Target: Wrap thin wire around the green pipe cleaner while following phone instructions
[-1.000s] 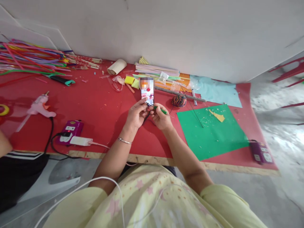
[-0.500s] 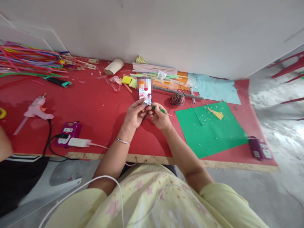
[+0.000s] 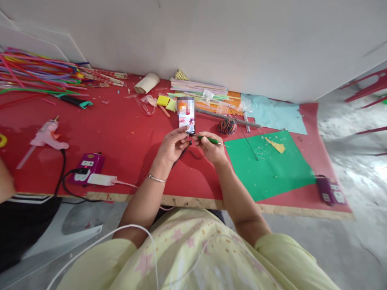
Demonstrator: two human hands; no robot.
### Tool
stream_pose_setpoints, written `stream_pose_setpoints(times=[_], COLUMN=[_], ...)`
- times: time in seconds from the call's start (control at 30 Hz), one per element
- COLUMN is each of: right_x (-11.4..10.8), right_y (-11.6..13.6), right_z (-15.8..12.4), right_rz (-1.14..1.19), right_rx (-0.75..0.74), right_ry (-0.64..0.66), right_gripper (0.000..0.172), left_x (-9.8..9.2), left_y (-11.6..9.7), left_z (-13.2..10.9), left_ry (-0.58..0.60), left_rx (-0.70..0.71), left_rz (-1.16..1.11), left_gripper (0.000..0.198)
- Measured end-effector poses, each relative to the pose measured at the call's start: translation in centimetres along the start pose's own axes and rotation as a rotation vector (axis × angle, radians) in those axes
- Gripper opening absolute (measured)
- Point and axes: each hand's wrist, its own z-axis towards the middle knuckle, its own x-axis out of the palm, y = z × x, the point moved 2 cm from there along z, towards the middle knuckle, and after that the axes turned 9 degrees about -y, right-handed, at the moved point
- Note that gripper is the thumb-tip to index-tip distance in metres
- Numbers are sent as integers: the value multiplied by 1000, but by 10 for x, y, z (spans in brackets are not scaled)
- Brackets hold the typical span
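My right hand (image 3: 213, 151) is closed around a slim crochet hook with a green handle (image 3: 214, 141), its thin metal ends pointing left and right. Facing it, my left hand (image 3: 171, 146) pinches some dark yarn (image 3: 190, 142) close to the hook's left tip; fingers partly hide the yarn. A dark strand curves below the hands over the red tabletop (image 3: 121, 129). Just beyond my fingertips a phone (image 3: 187, 121) shows a lit, partly blurred screen. The multicoloured yarn ball (image 3: 227, 126) lies to the right of the phone.
A green sheet (image 3: 269, 173) with scraps lies at right, near a purple power strip (image 3: 329, 189). Leftward are another purple power strip (image 3: 92, 163), a pink glue gun (image 3: 48, 136) and pipe cleaners (image 3: 36, 74). Another person's arm (image 3: 5, 183) shows at the left edge.
My right hand has moved rightward, away from my left, with the hook. More of the green handle shows, and the gap between the hands is wider.
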Motion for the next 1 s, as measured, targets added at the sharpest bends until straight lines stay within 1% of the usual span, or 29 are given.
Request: stream_pose_setpoints(times=[0.1, 0.2, 0.33, 0.43, 0.57, 0.67, 0.73, 0.87, 1.0], right_x=[2, 7, 13, 13, 6, 0, -3, -7, -9], right_y=[5, 10, 16, 16, 14, 16, 19, 27, 34], right_z=[-2, -7, -14, -16, -15, -16, -17, -20, -20], right_rz=[-69, -154, -220, -272, -355, -439, -497, -558, -555], right_rx=[-95, -161, -248, -316, -438, -559, -615, -651, -600], right_ry=[18, 8, 7, 23, 95, 166, 207, 270, 290], right_gripper=[28, 24, 18, 14, 16, 19, 23, 25, 20], left_x=[-1, -1, -1, 0, 2, 3, 3, 1, -2], left_y=[-1, -2, -1, -1, -1, -2, -2, -1, -1], left_z=[-1, -1, -1, 0, -3, -5, -6, -5, -2], left_ry=[10, 12, -31, -58, -37, 10, 48, 81, 118], left_rx=[-13, -7, 46, 74, 47, 9, -16, -83, -168], left_rz=[18, 36, 48, 48, 44, 47, 43, 30, 31], left_gripper=[29, 30, 33, 35, 33, 32, 31, 30, 31])
